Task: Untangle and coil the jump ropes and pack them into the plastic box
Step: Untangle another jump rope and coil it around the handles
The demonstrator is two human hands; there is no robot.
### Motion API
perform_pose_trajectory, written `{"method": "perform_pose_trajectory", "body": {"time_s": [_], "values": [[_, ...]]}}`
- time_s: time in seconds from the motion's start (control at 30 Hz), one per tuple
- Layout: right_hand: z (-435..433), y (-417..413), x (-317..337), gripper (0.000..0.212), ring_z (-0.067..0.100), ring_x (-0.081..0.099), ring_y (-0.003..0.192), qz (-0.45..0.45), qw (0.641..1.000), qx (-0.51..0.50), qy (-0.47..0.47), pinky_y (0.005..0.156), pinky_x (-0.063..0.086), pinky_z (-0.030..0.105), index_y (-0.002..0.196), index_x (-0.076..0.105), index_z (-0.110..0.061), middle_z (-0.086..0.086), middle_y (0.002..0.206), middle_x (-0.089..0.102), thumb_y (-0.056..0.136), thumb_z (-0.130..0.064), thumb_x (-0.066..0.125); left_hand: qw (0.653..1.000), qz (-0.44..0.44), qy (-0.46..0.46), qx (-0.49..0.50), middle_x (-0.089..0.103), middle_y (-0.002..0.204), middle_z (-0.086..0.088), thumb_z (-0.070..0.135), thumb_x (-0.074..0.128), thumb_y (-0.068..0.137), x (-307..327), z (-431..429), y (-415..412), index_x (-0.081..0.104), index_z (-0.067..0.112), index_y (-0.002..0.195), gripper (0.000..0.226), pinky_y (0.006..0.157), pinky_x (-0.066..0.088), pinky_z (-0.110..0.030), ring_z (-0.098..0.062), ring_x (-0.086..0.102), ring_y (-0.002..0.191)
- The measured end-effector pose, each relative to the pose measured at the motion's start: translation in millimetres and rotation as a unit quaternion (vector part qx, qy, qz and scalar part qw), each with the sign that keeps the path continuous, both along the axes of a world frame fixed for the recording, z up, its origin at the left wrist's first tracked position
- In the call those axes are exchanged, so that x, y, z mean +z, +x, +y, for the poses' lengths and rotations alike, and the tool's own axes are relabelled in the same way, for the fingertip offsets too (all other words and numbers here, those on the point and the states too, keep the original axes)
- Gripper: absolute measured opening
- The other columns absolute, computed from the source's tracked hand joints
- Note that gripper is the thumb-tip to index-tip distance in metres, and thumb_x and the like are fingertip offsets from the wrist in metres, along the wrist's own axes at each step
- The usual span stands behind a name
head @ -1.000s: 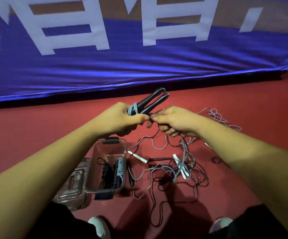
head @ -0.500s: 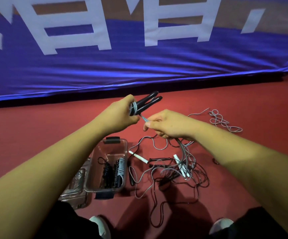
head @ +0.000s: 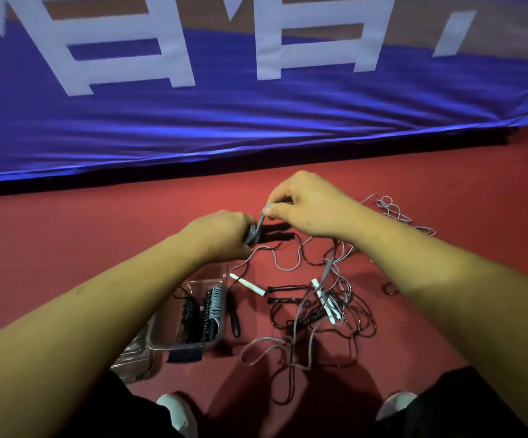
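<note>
Above the floor (head: 66,248), left fingers (head: 246,221) grip right-pointing handles (head: 277,233); right fingers (head: 276,212) pinch grey cord (head: 329,267).

Left hand (head: 221,235) is covering the near ends of the black handles (head: 275,232), and its fingertips are curling out of sight behind it. The grey cord (head: 261,221) is blurring into one lump just right of that hand. Below it, the left forearm (head: 114,311) is cutting across the plastic box (head: 223,279) and the clear lid (head: 133,361), hiding their left parts. The coiled ropes (head: 202,314) inside are looking too dark to count. Under the right hand (head: 313,207), the tangle (head: 319,308) is overlapping so much I can't tell which cord is which. The right forearm (head: 430,270) is hiding part of the loose loops (head: 392,210) too.
</note>
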State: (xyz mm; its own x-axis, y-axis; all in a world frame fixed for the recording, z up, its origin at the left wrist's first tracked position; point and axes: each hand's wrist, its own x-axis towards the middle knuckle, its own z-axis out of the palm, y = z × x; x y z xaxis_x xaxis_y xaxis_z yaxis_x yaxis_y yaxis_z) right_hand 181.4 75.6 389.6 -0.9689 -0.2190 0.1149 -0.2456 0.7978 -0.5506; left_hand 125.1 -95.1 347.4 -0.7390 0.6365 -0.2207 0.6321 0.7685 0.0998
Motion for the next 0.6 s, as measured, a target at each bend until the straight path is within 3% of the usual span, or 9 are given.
{"method": "perform_pose_trajectory", "body": {"time_s": [0.07, 0.17, 0.27, 0.33, 0.4, 0.47, 0.53, 0.6], "values": [[9.4, -1.9, 3.0, 0.015, 0.015, 0.060, 0.072, 0.018, 1.000, -0.011, -0.015, 0.063, 0.040, 0.021, 0.087, 0.077, -0.011, 0.005, 0.079, 0.073, 0.087, -0.023, 0.068, 0.998, -0.049, 0.012, -0.029, 0.058, 0.070, 0.005, 0.044, 0.073, 0.080, 4.5, 3.4, 7.1, 0.051, 0.024, 0.077, 0.030, 0.064, 0.038, -0.029, -0.026, 0.063, 0.081], [24.3, -6.3, 5.2, 0.012, 0.003, 0.051, 0.058, 0.013, 0.998, -0.026, -0.052, 0.056, 0.037, 0.014, 0.079, 0.077, -0.015, 0.000, 0.068, 0.069, 0.080, -0.027, 0.076, 0.993, -0.099, 0.046, -0.042, 0.059, 0.067, 0.004, 0.067, 0.065, 0.078, 6.5, 7.3, 17.5, 0.061, 0.022, 0.086, 0.046, 0.065, 0.046, -0.032, -0.016, 0.058, 0.067], [36.8, -9.0, 2.3, 0.011, 0.004, 0.052, 0.054, -0.017, 0.996, -0.024, -0.084, 0.054, 0.040, 0.016, 0.076, 0.076, -0.016, 0.005, 0.062, 0.067, 0.078, -0.026, 0.078, 0.978, -0.154, 0.106, -0.090, 0.058, 0.067, 0.005, 0.047, 0.065, 0.089, 9.3, 8.2, 25.3, 0.058, 0.021, 0.088, 0.027, 0.060, 0.042, -0.027, -0.010, 0.050, 0.058], [41.8, -8.7, -2.9, 0.008, 0.006, 0.053, 0.052, -0.044, 0.990, -0.016, -0.131, 0.051, 0.040, 0.017, 0.080, 0.075, -0.013, 0.006, 0.059, 0.065, 0.080, -0.021, 0.077, 0.962, -0.201, 0.152, -0.107, 0.061, 0.072, -0.001, 0.037, 0.067, 0.091, 15.0, 4.4, 26.5, 0.058, 0.020, 0.091, 0.019, 0.062, 0.045, -0.030, -0.009, 0.050, 0.060], [44.0, -8.3, -10.5, 0.006, 0.005, 0.048, 0.046, -0.072, 0.979, -0.019, -0.192, 0.047, 0.036, 0.017, 0.084, 0.074, -0.012, 0.003, 0.056, 0.059, 0.083, -0.017, 0.074, 0.949, -0.228, 0.194, -0.102, 0.066, 0.082, -0.010, 0.035, 0.068, 0.091, 21.5, -1.1, 25.4, 0.061, 0.016, 0.102, 0.023, 0.067, 0.048, -0.038, -0.010, 0.052, 0.066], [45.9, -8.9, -18.9, 0.006, 0.012, 0.048, 0.054, -0.108, 0.964, -0.021, -0.242, 0.051, 0.036, 0.023, 0.082, 0.074, -0.015, 0.006, 0.063, 0.059, 0.086, -0.017, 0.071, 0.932, -0.247, 0.248, -0.091, 0.065, 0.086, -0.010, 0.037, 0.069, 0.088, 27.4, -5.3, 26.2, 0.061, 0.017, 0.110, 0.031, 0.069, 0.049, -0.039, -0.010, 0.053, 0.070], [46.3, -8.9, -26.0, 0.012, 0.021, 0.046, 0.062, -0.153, 0.943, 0.002, -0.297, 0.057, 0.037, 0.029, 0.080, 0.072, -0.015, 0.016, 0.075, 0.056, 0.088, -0.010, 0.065, 0.922, -0.239, 0.292, -0.085, 0.060, 0.078, 0.004, 0.043, 0.069, 0.085, 31.6, -7.2, 27.5, 0.057, 0.020, 0.113, 0.038, 0.064, 0.047, -0.036, -0.007, 0.052, 0.069], [42.3, -6.8, -32.0, 0.014, 0.018, 0.044, 0.054, -0.187, 0.917, 0.000, -0.352, 0.053, 0.036, 0.026, 0.080, 0.068, -0.008, 0.015, 0.070, 0.050, 0.083, -0.001, 0.056, 0.915, -0.230, 0.325, -0.058, 0.056, 0.071, 0.013, 0.043, 0.072, 0.085, 31.7, -7.5, 27.4, 0.048, 0.022, 0.119, 0.047, 0.055, 0.041, -0.027, -0.006, 0.048, 0.059]]}}
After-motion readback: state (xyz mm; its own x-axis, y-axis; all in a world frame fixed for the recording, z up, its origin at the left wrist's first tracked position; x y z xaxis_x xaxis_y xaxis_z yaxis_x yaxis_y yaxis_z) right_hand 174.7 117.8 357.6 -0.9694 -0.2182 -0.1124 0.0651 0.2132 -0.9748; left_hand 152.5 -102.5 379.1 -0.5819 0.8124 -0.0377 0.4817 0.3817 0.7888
